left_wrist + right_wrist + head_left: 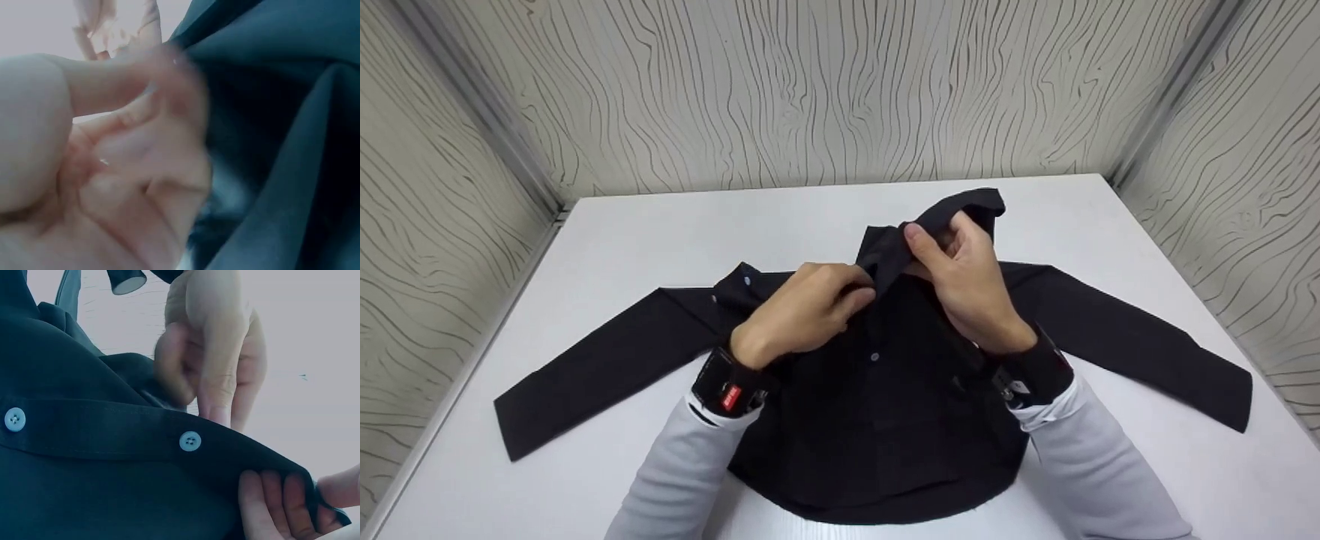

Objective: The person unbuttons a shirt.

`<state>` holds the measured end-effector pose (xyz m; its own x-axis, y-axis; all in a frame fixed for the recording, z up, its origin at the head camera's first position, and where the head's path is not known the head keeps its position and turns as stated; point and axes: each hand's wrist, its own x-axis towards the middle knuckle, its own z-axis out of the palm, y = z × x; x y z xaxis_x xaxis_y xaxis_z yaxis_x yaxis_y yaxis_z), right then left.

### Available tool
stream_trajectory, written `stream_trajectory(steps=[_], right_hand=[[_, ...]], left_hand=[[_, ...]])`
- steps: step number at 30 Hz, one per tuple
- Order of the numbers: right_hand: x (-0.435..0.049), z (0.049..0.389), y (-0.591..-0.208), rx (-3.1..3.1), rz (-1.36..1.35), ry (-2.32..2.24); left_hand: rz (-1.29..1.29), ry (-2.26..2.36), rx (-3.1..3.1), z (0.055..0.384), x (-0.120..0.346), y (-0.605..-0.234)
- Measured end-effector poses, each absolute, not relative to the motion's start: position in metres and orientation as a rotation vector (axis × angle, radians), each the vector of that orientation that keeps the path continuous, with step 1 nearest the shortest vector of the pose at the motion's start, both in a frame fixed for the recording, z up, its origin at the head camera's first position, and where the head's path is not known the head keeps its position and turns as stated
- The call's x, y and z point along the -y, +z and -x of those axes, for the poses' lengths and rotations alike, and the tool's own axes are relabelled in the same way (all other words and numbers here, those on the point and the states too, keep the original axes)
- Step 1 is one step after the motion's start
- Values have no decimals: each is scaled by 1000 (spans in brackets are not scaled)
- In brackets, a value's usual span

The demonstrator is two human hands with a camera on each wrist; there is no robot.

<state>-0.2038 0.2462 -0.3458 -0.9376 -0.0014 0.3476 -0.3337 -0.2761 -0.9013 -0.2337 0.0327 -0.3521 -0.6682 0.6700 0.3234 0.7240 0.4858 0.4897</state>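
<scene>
A black long-sleeved button-up shirt (877, 420) lies front up, its collar end raised in the hands. The right hand (971, 281) grips the lifted edge near the collar, thumb on one side and fingers on the other. Beside it, the left hand (810, 307) pinches the fabric at the upper front with bent fingers. Its fingertips are partly hidden behind the cloth, and its thumb is blurred in the right wrist view. Between the hands runs the button strip, with a white button (190, 441) and another button (15, 419) facing that camera.
The shirt lies on a white table (720, 225), its left sleeve (600, 375) and right sleeve (1140, 352) spread outward. Wood-patterned panels (825, 90) stand behind and at both sides, joined by grey metal posts (484, 105). Both wrists wear dark straps with cameras.
</scene>
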Motion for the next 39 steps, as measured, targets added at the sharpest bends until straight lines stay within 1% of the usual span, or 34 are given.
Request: stream_trajectory(steps=[3,12,17,21,26,31,35,39], right_hand=[[-247,203,-344,1771,-431,2271],[-250,203,-338,1737,-436,2136],[-252,204,-336,1686,-383,2113],[-255,205,-335,1587,-361,2172],[-256,205,-333,1481,-339,2388],[-250,201,-333,1525,-355,2627],[-241,195,-336,1645,-416,2707],[-234,192,-339,1628,-430,2716]], left_hand=[[1215,-964,2666,235,-33,-355],[998,-1036,2697,247,-25,-356],[1063,-1128,2669,249,-18,-350],[1071,-1208,2438,247,-14,-342],[1040,-1170,2076,243,-16,-335],[1055,-1162,1917,239,-22,-332],[1148,-1156,1893,235,-26,-333],[1270,-1145,1917,232,-30,-333]])
